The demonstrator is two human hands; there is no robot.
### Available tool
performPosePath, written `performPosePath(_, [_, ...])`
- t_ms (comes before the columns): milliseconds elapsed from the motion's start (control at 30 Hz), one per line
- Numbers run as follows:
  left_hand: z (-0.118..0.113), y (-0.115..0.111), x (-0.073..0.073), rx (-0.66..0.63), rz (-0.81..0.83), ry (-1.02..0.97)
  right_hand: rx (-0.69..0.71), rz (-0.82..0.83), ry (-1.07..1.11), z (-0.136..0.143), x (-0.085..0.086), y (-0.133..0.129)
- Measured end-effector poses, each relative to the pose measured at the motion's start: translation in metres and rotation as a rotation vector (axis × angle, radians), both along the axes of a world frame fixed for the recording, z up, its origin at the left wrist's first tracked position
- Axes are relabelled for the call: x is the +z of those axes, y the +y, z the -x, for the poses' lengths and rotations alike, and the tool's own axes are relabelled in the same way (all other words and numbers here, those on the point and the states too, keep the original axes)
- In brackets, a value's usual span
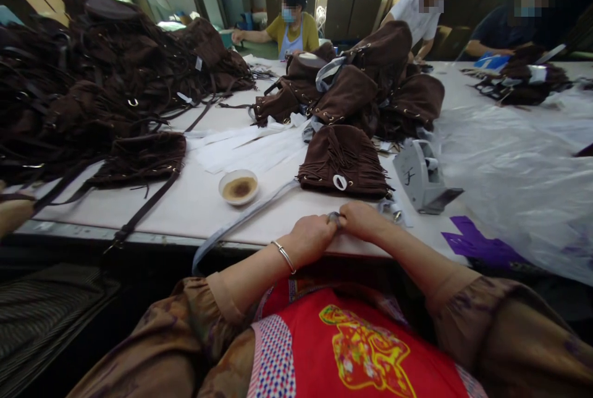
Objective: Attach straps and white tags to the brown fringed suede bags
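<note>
My left hand [311,238] and my right hand [364,220] meet at the table's front edge, both closed. Between their fingertips is a small piece of grey wrapped strap [334,219], mostly covered by the fingers. Just beyond them lies a dark brown fringed bag [343,160] with gold eyelets and a white oval tag. From its left side a long strap in grey wrapping [250,212] runs across the table and hangs over the edge. Whether this strap joins the piece in my hands is hidden. Metal hardware [397,217] lies by the bag's right corner.
A white bowl of brownish paste [238,187] stands left of the bag, a grey tape dispenser [417,178] right. Brown bags [92,70] are heaped left; more [352,92] lie behind. Plastic sheeting [519,169] covers the right. Other people work across the table; another person's hand [13,212] shows at far left.
</note>
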State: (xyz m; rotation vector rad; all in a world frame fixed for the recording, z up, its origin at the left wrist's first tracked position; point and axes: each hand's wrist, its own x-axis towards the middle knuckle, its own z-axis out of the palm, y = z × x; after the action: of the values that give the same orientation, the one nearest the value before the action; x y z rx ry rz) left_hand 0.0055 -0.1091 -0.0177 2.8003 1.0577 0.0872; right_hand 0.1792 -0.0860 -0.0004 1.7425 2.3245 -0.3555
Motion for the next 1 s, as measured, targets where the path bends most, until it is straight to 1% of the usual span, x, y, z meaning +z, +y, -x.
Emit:
performPosePath(67, [0.007,0.009,0.000,-0.059,-0.053,0.042,0.068,0.001,-0.048,0.004,0.004,0.003])
performPosePath(133, [0.009,0.018,-0.004,-0.093,-0.075,0.058,0.081,-0.026,-0.052,0.007,0.003,0.004])
performPosePath(200, [0.004,0.021,-0.009,-0.062,-0.080,0.027,-0.012,-0.080,0.020,0.007,-0.004,0.003])
performPosePath(300, [-0.009,0.015,-0.017,0.090,-0.071,-0.063,-0.248,-0.147,0.158,0.006,-0.018,-0.004])
performPosePath(333, [-0.014,0.011,-0.018,0.139,-0.059,-0.088,-0.290,-0.156,0.176,0.006,-0.021,-0.007])
performPosePath(367, [-0.017,0.007,-0.019,0.175,-0.045,-0.106,-0.300,-0.160,0.174,0.006,-0.023,-0.009])
performPosePath(433, [-0.019,0.000,-0.018,0.200,-0.016,-0.118,-0.242,-0.154,0.130,0.008,-0.021,-0.011])
performPosePath(533, [-0.008,0.000,-0.010,0.123,-0.009,-0.083,-0.065,-0.110,0.020,0.012,-0.008,-0.004])
performPosePath(600, [0.004,0.006,-0.004,0.051,-0.030,-0.034,0.079,-0.077,-0.035,0.013,0.000,0.004])
performPosePath(667, [0.013,0.014,-0.001,-0.006,-0.039,0.020,0.190,-0.051,-0.057,0.013,0.003,0.010])
performPosePath(700, [0.015,0.018,0.000,-0.024,-0.033,0.042,0.214,-0.043,-0.059,0.013,0.002,0.012])
performPosePath(733, [0.015,0.021,-0.001,-0.033,-0.021,0.055,0.207,-0.046,-0.056,0.013,0.001,0.013])
performPosePath(800, [0.010,0.023,-0.005,-0.006,-0.001,0.042,0.108,-0.086,0.002,0.012,-0.006,0.012])
performPosePath(933, [-0.013,0.011,-0.016,0.196,-0.022,-0.062,-0.274,-0.132,0.229,0.011,-0.023,0.004])
performPosePath(967, [-0.017,0.007,-0.018,0.235,-0.023,-0.078,-0.324,-0.127,0.253,0.012,-0.025,0.003])
performPosePath(1000, [-0.020,0.002,-0.018,0.259,-0.019,-0.085,-0.337,-0.123,0.255,0.012,-0.026,0.002])
